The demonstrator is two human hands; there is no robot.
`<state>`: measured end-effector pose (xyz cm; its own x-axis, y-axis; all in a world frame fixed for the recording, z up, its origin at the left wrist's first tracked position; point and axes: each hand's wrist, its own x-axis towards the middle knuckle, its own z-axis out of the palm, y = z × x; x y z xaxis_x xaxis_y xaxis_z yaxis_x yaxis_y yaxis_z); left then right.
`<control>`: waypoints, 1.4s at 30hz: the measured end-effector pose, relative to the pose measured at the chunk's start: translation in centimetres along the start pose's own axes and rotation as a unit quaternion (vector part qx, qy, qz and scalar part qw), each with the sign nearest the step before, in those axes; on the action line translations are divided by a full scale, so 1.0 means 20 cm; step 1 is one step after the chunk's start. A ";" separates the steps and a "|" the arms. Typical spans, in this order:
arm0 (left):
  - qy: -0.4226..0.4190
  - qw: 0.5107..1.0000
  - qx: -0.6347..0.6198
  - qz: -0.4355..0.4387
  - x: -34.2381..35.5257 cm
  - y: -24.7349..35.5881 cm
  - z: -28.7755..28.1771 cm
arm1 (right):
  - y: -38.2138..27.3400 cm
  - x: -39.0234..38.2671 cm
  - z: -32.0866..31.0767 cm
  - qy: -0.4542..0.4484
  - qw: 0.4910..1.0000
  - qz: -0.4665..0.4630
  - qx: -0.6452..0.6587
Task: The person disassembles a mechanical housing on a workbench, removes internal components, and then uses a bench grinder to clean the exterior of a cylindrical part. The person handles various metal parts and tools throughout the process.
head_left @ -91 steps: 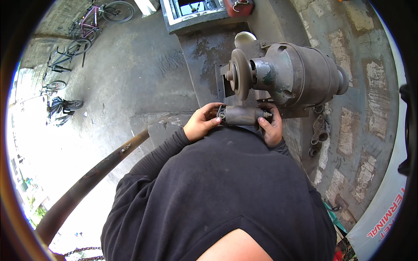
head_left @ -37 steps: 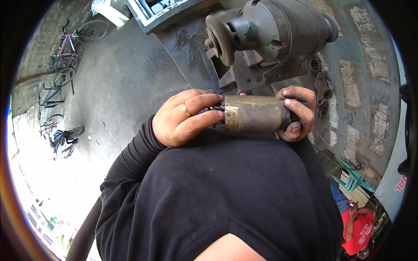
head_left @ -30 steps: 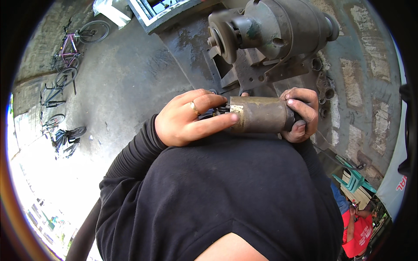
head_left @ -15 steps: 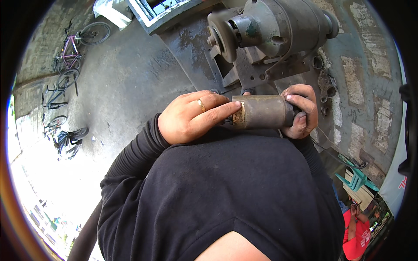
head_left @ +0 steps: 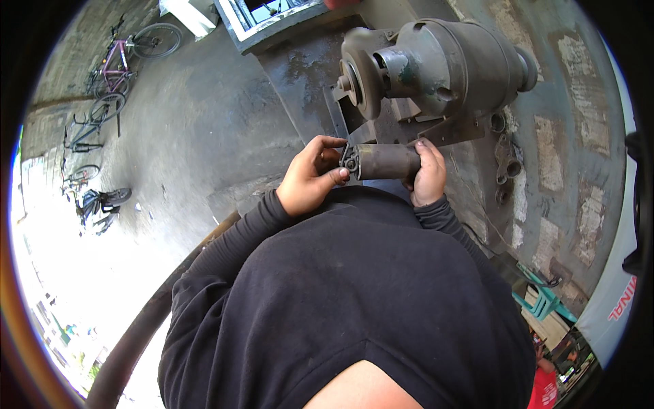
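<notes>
A dark grey metal motor housing [head_left: 388, 161], shaped like a short cylinder, lies crosswise in my two hands in front of my black shirt. Its left end faces partly toward me and shows small dark metal parts [head_left: 350, 162] inside. My left hand [head_left: 308, 178] is closed on that end, thumb below and curled fingers above. My right hand [head_left: 430, 174] grips the opposite end, its thumb side along the top; some of its fingers are hidden behind the housing. Just beyond my hands stands a large bench grinder [head_left: 463, 68] with a wheel [head_left: 362, 73] on its left side.
Chain-like metal pieces [head_left: 505, 160] lie right of the grinder. A blue-framed box [head_left: 272, 24] is at the far edge. Bicycles [head_left: 112, 68] and a motorcycle [head_left: 102, 204] stand at left. A green plastic chair [head_left: 541, 300] and a person in red [head_left: 543, 388] are at lower right.
The housing has shifted left and turned, so its left end now shows. My left fingers have gone from lying along its side to gripping that end. The right hand has changed its hold.
</notes>
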<state>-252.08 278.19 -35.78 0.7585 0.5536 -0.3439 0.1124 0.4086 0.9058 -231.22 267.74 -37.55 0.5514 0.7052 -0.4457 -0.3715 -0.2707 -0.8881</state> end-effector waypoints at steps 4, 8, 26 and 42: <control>0.040 0.996 -0.055 -0.052 0.08 -0.16 -0.01 | 0.05 0.09 -0.03 0.002 0.991 0.133 0.032; 0.060 0.988 -0.107 -0.093 0.11 -0.13 0.01 | 0.02 0.13 -0.05 -0.017 0.986 0.164 0.004; 0.145 0.958 -0.229 -0.094 0.18 -0.19 0.04 | -0.08 0.23 -0.03 -0.073 0.977 0.195 -0.047; 0.186 0.948 -0.222 -0.129 0.22 -0.19 0.02 | -0.03 0.26 0.00 -0.065 0.969 0.229 -0.061</control>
<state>-248.89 278.78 -40.55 0.4533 0.5776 -0.6789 -0.0801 0.7849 0.6144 -228.09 271.53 -39.33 0.2479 0.5677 -0.7850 -0.4595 -0.6445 -0.6112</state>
